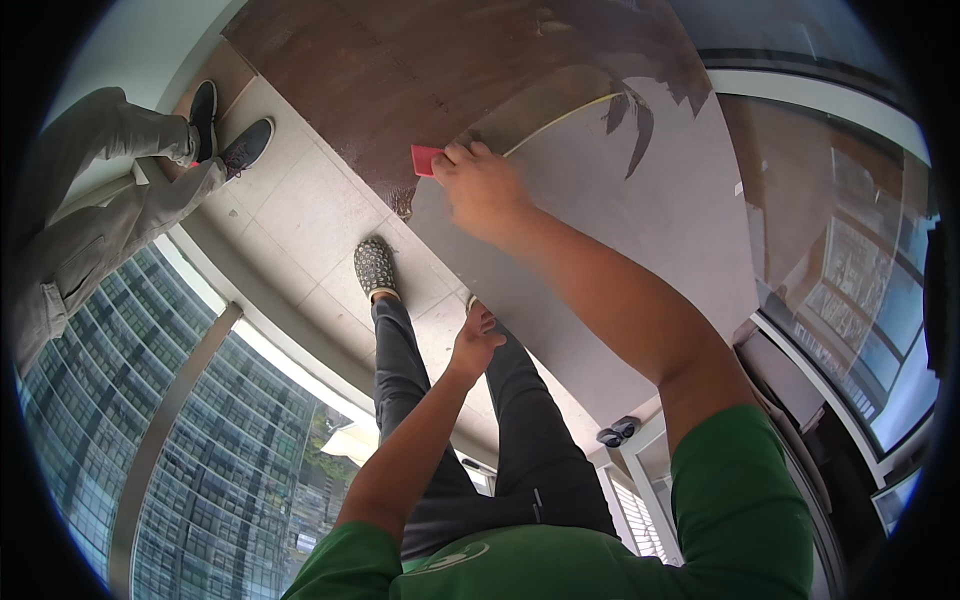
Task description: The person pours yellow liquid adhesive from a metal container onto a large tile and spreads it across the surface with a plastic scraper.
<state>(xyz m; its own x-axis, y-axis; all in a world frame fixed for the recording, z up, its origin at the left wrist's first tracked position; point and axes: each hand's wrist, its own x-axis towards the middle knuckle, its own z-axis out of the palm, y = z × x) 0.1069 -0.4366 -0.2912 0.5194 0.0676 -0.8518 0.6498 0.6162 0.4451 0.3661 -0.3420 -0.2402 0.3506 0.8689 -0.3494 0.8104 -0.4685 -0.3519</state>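
Note:
My right hand (482,192) is closed around a pink-red flat spreader (424,160). The spreader rests at the left edge of a large grey board (610,250), where a wet-looking brown coating (400,80) covers the far part. Beyond my wrist a thin, curved yellow line (560,118) runs along the coating's border. Dark brown streaks (641,135) mark the grey surface at its right end. In front of my thighs my left hand (476,345) hangs in the air, fingers loosely apart and holding nothing.
Another person's legs (120,190) and dark shoes (247,147) are at the left on the pale tiled floor (310,200). Windows (210,430) line the lower left. A glass door frame (830,110) stands at the right. Dark footwear (618,432) lies beyond the board's near corner.

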